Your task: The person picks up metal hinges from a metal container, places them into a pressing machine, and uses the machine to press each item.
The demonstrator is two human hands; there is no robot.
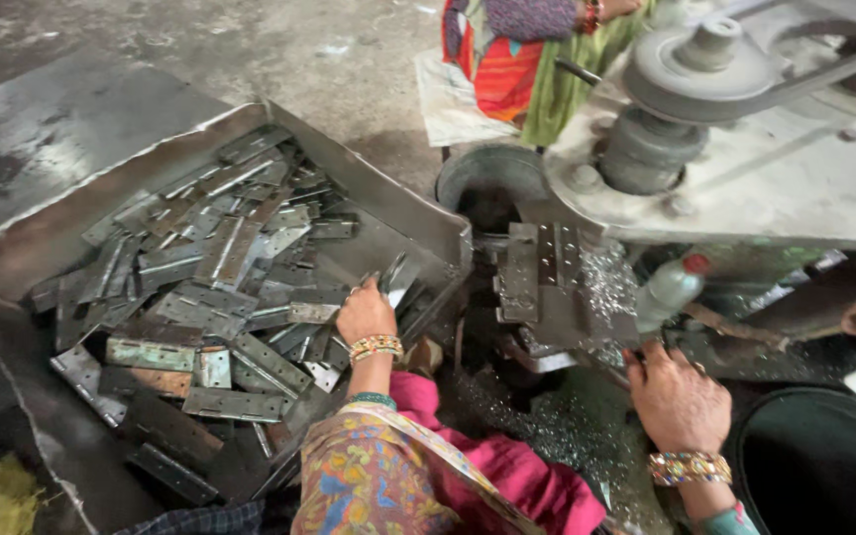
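Our left hand (366, 309) pinches a flat grey steel hinge plate (395, 277) above the metal tray (369, 188): stiff, weighty, sharp-edged, best held by its sides; right hand (679, 399), fingers curled, grip unclear.

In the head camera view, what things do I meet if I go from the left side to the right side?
Metal tray → pile of flat metal hinges → left hand picking in the pile → drilling fixture → plastic bottle → right hand → dark round bin.

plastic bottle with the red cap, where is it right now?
In the head view, the plastic bottle lies tilted right of centre, beneath the machine's grey table, just above the right hand and beside the pile of metal shavings.
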